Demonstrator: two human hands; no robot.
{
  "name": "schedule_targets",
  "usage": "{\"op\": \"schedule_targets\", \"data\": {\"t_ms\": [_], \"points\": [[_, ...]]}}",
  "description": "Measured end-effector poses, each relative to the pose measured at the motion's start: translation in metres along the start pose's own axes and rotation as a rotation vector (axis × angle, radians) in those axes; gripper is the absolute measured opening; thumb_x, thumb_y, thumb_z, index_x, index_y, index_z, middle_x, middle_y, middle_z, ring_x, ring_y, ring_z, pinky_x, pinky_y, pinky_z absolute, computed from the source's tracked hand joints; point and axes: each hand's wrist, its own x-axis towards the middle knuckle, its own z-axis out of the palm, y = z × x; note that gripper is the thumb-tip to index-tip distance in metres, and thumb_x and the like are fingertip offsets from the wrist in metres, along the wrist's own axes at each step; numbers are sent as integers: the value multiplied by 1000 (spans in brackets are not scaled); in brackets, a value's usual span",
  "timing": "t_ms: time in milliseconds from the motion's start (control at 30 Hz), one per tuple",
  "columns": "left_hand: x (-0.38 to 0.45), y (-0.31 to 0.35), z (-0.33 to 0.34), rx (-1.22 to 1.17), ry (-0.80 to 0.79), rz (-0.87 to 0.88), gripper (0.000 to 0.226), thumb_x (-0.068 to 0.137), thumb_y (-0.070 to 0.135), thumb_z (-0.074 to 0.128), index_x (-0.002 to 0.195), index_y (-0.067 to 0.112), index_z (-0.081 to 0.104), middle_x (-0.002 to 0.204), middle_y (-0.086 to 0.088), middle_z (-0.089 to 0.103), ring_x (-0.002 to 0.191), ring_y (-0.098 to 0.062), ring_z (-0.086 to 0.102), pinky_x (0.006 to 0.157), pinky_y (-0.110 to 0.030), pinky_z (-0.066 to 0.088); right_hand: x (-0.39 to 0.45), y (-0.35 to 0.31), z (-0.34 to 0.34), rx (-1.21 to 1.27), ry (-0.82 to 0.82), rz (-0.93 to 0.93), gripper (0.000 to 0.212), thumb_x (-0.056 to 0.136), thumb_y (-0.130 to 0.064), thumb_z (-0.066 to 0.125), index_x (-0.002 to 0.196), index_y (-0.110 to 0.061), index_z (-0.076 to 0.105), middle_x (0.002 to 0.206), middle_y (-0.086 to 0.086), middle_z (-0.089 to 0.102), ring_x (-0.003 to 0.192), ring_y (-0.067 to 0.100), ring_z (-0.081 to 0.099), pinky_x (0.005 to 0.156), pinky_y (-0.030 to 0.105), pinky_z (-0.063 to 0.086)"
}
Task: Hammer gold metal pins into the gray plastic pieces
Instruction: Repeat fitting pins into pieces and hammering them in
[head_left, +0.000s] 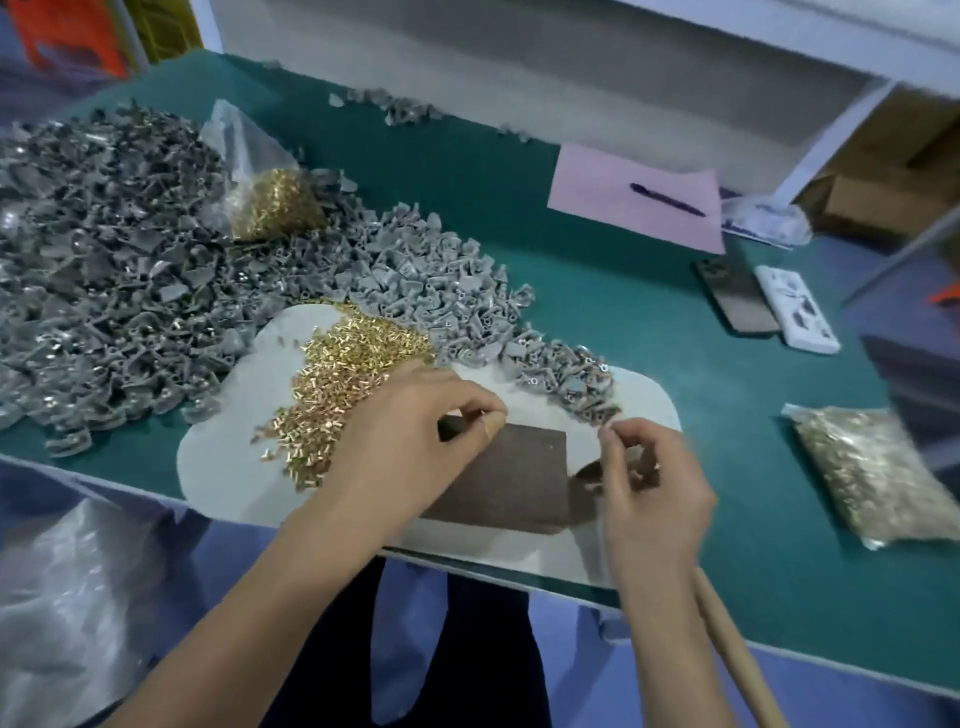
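Loose gold pins (343, 384) lie heaped on a pale grey mat (218, 457). On that mat rests a dark brown plate (509, 478). My left hand (415, 447) hovers over the plate's left corner, thumb and forefinger pinched on something tiny, seemingly a gold pin. My right hand (649, 488), blurred, is at the plate's right edge. It grips a hammer whose wooden handle (727, 654) runs down past my wrist, and its fingertips pinch a small piece. Gray plastic pieces (441, 280) are piled behind the mat, with a smaller heap (571, 384) just beyond my right hand.
A huge mound of gray parts (104, 249) fills the left of the green table, with an open bag of pins (270, 197) on it. A sealed bag of pins (872, 473) lies right. Pink paper (597, 208) with a pen, and two phones (769, 306), sit farther back.
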Motion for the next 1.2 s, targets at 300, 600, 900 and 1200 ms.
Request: {"op": "schedule_targets", "data": {"t_ms": [300,600,900,1200], "points": [[54,44,54,125,-184,74,11,91,38,68,101,39,74,94,23,66,84,2,51,75,-28,48,-3,0,-2,10,250,139,6,96,-23,64,97,-29,61,87,-13,58,79,11,53,74,16,40],[101,73,105,506,-341,149,17,88,38,69,105,37,72,103,9,66,109,-18,55,74,-30,38,-2,0,-2,-15,304,179,7,94,-25,64,95,-30,60,88,-15,59,77,10,50,65,14,37],[52,66,54,-201,-113,4,10,93,22,69,100,29,73,89,11,70,79,-2,62,72,-10,45,-5,6,-1,39,210,25,11,93,-12,69,102,-18,73,93,-12,67,81,18,59,63,43,53],[-9,25,-3,20,-258,-192,15,97,38,62,89,38,75,86,26,72,79,3,66,72,-29,54,-4,2,-1,6,30,-118,12,93,-9,70,102,-15,76,92,-7,72,78,19,59,72,41,53]]}}
